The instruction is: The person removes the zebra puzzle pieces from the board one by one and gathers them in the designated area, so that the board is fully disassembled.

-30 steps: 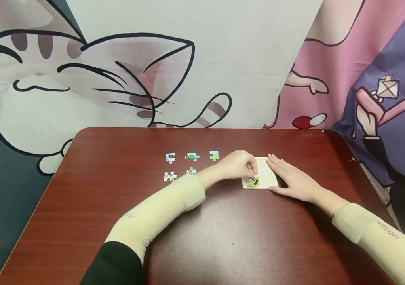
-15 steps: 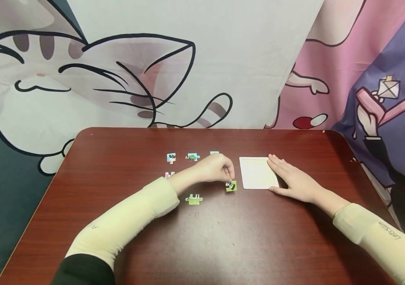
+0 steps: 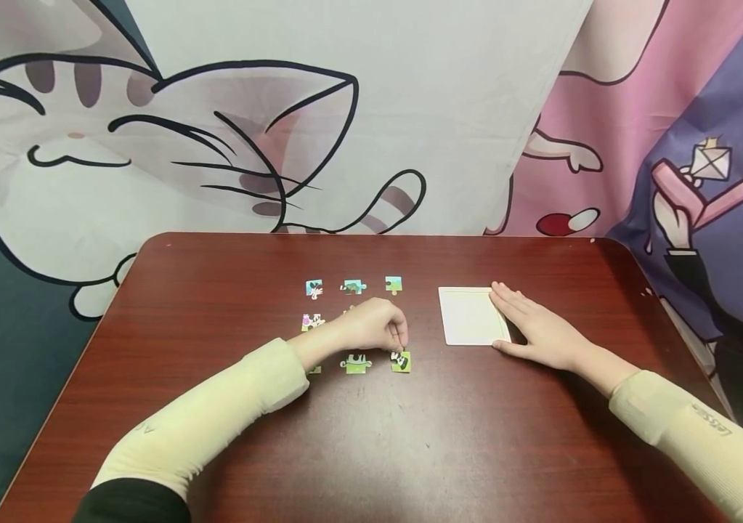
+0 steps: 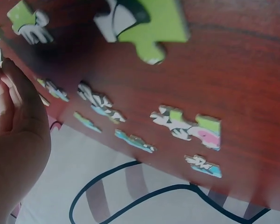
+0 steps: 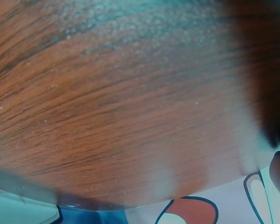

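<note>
My left hand [image 3: 371, 325] pinches a green jigsaw puzzle piece [image 3: 402, 362] with a black-and-white print, low at the right end of the near row of pieces. In the left wrist view its fingertips hold that piece at the left edge. Beside it lies a green-and-white puzzle piece [image 3: 356, 365], and the left forearm partly covers another at the row's left end. My right hand [image 3: 537, 334] lies with straight fingers along the right edge of a white square puzzle tray [image 3: 469, 317], which has no pieces in it.
A far row holds a blue piece [image 3: 314, 288], a blue-green piece [image 3: 353, 286] and a blue-and-green piece [image 3: 394, 284]. A pink-and-white piece [image 3: 311, 322] lies in the middle row, partly screened by the left arm. The brown table [image 3: 449, 436] ends at a printed cloth [image 3: 463, 109].
My left hand has taken the green piece out of the tray and carried it left and nearer, to the end of the near row. The right hand has stayed at the tray.
</note>
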A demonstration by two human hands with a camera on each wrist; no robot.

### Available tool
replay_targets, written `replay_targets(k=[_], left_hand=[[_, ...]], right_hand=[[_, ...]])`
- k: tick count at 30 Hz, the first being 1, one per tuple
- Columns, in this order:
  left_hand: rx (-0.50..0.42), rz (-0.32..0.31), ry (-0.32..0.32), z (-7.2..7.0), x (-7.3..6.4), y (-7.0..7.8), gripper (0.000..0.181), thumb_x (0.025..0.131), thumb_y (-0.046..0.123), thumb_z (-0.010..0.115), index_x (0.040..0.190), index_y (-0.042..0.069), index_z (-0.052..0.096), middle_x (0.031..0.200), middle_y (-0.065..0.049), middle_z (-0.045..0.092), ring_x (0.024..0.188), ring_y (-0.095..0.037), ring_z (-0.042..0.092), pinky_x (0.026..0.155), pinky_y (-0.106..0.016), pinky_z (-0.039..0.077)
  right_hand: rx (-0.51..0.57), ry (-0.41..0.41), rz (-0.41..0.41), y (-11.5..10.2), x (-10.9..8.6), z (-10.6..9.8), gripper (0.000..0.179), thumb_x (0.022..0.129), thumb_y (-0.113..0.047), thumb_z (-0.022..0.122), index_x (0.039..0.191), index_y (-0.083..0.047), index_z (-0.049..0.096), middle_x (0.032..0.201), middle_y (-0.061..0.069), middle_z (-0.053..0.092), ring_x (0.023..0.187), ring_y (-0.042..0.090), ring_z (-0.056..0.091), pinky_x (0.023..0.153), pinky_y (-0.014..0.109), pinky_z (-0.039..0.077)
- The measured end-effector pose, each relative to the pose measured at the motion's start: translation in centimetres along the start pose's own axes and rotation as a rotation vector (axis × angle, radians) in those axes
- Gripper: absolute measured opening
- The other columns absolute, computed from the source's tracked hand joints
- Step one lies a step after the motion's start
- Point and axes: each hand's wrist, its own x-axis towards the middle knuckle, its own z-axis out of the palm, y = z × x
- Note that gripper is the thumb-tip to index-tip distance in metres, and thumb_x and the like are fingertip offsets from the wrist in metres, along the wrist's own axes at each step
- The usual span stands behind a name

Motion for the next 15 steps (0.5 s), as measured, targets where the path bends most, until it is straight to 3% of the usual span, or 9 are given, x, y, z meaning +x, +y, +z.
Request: replay_targets(k=[8, 15], left_hand=[[0.087, -0.007, 0.016, 0.45, -0.29, -0.44, 0.012, 0.088, 0.005, 0.081, 0.082, 0.013, 0.076, 0.077, 0.001, 0.075, 0.069, -0.003, 0.064, 0.07, -0.017, 0.053], [0.082, -0.003, 0.013, 0.81, -0.22, -0.91, 0.007, 0.087, 0.004, 0.077, 0.085, 0.011, 0.077, 0.081, 0.0, 0.076, 0.071, -0.002, 0.064, 0.07, -0.015, 0.053]], right_hand=[[-0.003, -0.012, 0.005, -0.1, 0.13, -0.07, 0.09, 0.095, -0.037, 0.078, 0.163, 0.002, 0.034, 0.171, 0.025, 0.031, 0.158, 0.046, 0.033, 0.129, 0.056, 0.029], [-0.001, -0.011, 0.003, -0.17, 0.13, -0.07, 0.09, 0.095, -0.037, 0.078, 0.163, 0.003, 0.034, 0.171, 0.026, 0.031, 0.158, 0.046, 0.033, 0.13, 0.054, 0.028]])
